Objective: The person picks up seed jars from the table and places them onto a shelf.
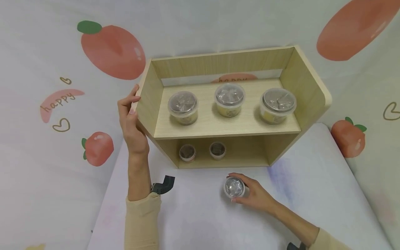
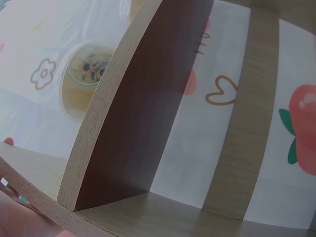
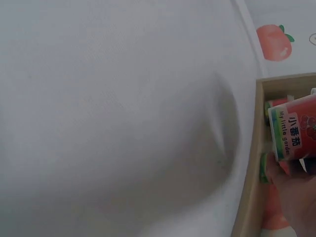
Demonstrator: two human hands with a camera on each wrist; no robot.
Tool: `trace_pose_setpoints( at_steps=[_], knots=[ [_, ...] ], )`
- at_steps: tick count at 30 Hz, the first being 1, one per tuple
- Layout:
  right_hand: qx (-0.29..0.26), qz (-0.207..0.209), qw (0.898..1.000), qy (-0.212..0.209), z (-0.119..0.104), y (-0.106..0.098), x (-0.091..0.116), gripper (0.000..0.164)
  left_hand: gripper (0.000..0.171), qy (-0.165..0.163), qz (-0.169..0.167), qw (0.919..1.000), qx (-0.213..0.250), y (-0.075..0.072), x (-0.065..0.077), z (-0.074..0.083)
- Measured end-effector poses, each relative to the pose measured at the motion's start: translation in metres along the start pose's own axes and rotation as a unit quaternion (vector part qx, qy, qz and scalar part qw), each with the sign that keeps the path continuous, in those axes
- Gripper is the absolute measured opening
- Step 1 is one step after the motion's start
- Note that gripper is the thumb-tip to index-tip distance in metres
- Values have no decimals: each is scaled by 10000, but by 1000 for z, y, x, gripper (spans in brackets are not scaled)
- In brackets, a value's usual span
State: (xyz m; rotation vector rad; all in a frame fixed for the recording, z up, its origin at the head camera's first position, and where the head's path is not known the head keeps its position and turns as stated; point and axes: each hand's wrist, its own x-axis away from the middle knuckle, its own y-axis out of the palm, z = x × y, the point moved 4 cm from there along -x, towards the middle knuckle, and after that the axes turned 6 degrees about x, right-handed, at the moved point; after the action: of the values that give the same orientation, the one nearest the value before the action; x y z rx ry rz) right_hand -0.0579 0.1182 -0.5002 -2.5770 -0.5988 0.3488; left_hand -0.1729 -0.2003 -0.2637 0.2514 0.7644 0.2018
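My left hand (image 1: 134,133) grips the left side panel of a two-level wooden shelf (image 1: 148,99), thumb and fingers at its edge. Below the shelf's front, my right hand (image 1: 256,196) holds a small cup (image 1: 234,187) with a clear lid, fingers and thumb around its sides. In the right wrist view this cup (image 3: 298,131) is red with a printed label reading "My little garden". Two similar small cups, one at the left (image 1: 187,153) and another beside it (image 1: 217,150), stand on the lower level.
Three larger lidded tubs stand on the upper level: a left tub (image 1: 183,107), a middle tub (image 1: 230,99) and a right tub (image 1: 277,105). A white cloth (image 1: 193,215) covers the table. Behind hangs a curtain (image 1: 193,24) with fruit prints.
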Motion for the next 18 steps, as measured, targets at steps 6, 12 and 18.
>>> trace_pose_setpoints(
  at_steps=[6, 12, 18],
  knots=[
    [-56, 174, 9998, 32, -9, -19, -13, 76, 33, -8, -39, 10000, 26, 1, -1, 1],
    [-107, 477, 9988, -90, -26, -41, -26, 71, 32, -85, 21, 9999, 120, 0, -1, 1],
    [14, 610, 9981, -82, -27, -54, -38, 67, 32, -42, -10, 9999, 105, 0, 0, 0]
  ],
)
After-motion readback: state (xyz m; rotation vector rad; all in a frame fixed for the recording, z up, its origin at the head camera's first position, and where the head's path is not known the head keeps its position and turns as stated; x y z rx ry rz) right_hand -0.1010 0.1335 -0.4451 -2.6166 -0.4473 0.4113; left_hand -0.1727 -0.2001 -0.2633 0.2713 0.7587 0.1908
